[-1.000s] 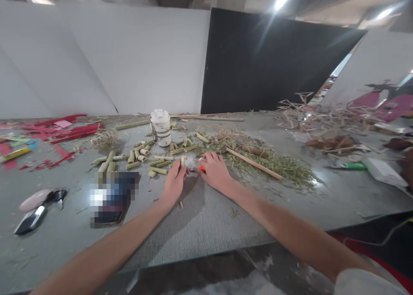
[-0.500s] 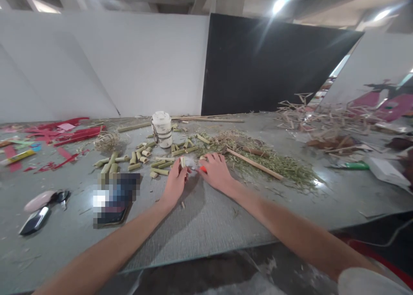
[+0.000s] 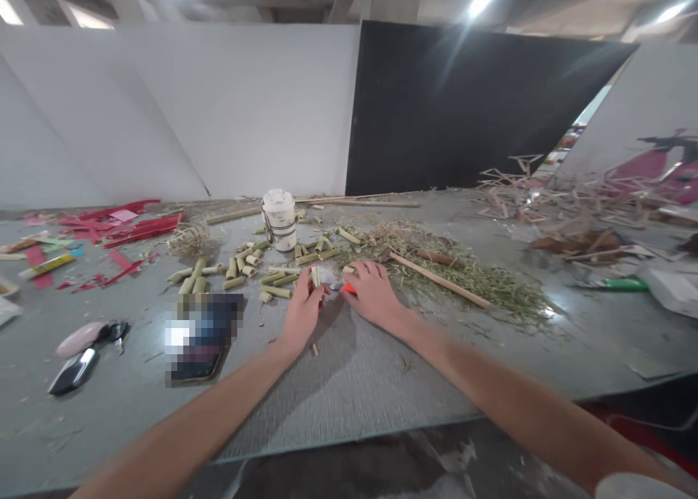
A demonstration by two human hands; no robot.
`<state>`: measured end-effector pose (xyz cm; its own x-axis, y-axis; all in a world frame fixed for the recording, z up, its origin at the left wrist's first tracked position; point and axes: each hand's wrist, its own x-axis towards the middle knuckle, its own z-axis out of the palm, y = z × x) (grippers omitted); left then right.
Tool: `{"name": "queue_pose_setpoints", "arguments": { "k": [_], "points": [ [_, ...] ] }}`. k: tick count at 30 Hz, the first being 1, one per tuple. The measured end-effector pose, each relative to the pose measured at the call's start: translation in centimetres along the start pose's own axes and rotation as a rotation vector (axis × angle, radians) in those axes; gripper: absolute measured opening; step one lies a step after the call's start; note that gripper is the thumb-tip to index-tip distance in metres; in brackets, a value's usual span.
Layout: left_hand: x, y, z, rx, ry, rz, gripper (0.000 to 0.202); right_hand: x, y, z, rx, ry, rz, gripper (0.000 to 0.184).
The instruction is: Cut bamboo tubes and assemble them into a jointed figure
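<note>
Pinching a short, round bamboo piece (image 3: 315, 276) upright in the left hand (image 3: 302, 311), fingers shut tight. Gripping an orange-handled cutter (image 3: 347, 288) in the curled right hand (image 3: 374, 295), just beside it. Past the fingers: smooth green bamboo tubes (image 3: 234, 270), stringy shavings (image 3: 463, 277), a white tub (image 3: 279, 219).

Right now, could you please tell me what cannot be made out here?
Head view:
Orange tool: mostly covered by the right hand; its type is unclear.
Bamboo piece: lower part hidden by the left hand.
Dark object: pixelated.
White object: cut by right edge.
</note>
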<state>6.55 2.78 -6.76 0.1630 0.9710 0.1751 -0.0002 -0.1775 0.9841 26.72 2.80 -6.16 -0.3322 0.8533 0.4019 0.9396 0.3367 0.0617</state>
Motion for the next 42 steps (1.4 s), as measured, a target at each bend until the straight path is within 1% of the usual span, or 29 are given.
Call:
{"name": "queue_pose_setpoints", "arguments": {
  "k": [5,16,18,20,21,23,26,28,31,33,35,38,40,42],
  "points": [
    [0.1,-0.2,0.2,0.033,-0.002,-0.009,0.047,-0.2,0.4,0.1,0.031,0.017,0.013,0.031],
    [-0.2,0.9,0.5,0.032,-0.015,-0.035,0.045,-0.6,0.8,-0.7,0.153,0.010,0.045,0.031],
    [-0.3,1.1,0.6,0.023,-0.015,-0.051,0.043,-0.2,1.0,-1.0,0.171,0.020,0.057,0.030],
    [-0.5,1.1,0.7,0.013,-0.015,-0.072,0.042,1.0,1.7,-1.3,0.181,0.031,0.074,0.027],
    [-0.6,1.1,0.7,0.009,-0.016,-0.082,0.043,2.2,2.3,-1.5,0.184,0.030,0.079,0.025],
    [-0.7,1.0,0.8,0.005,-0.018,-0.101,0.045,5.5,3.8,-1.7,0.190,0.005,0.072,0.022],
    [-0.8,1.0,0.9,-0.004,-0.028,-0.134,0.048,12.8,6.2,-1.3,0.212,-0.103,0.027,0.029],
    [-1.0,1.1,0.8,-0.015,-0.031,-0.153,0.052,18.2,7.0,-0.2,0.222,-0.172,0.020,0.033],
    [-1.6,1.2,0.8,-0.029,-0.039,-0.166,0.056,25.3,6.8,2.1,0.228,-0.254,0.025,0.037],
    [-1.9,0.8,0.8,-0.031,-0.042,-0.180,0.057,28.8,5.8,3.8,0.231,-0.301,0.022,0.038],
    [-2.3,0.2,0.9,-0.058,-0.061,-0.217,0.060,31.3,4.8,5.4,0.226,-0.344,0.026,0.039],
    [-2.5,-1.0,1.1,-0.095,-0.098,-0.229,0.062,33.1,4.3,7.2,0.210,-0.415,0.042,0.041],
    [-2.5,-1.5,1.0,-0.114,-0.120,-0.244,0.065,33.4,4.8,7.8,0.199,-0.476,0.050,0.040],
    [-2.5,-1.9,0.8,-0.118,-0.146,-0.260,0.067,33.3,6.2,7.9,0.186,-0.549,0.050,0.039]
  ]
}}
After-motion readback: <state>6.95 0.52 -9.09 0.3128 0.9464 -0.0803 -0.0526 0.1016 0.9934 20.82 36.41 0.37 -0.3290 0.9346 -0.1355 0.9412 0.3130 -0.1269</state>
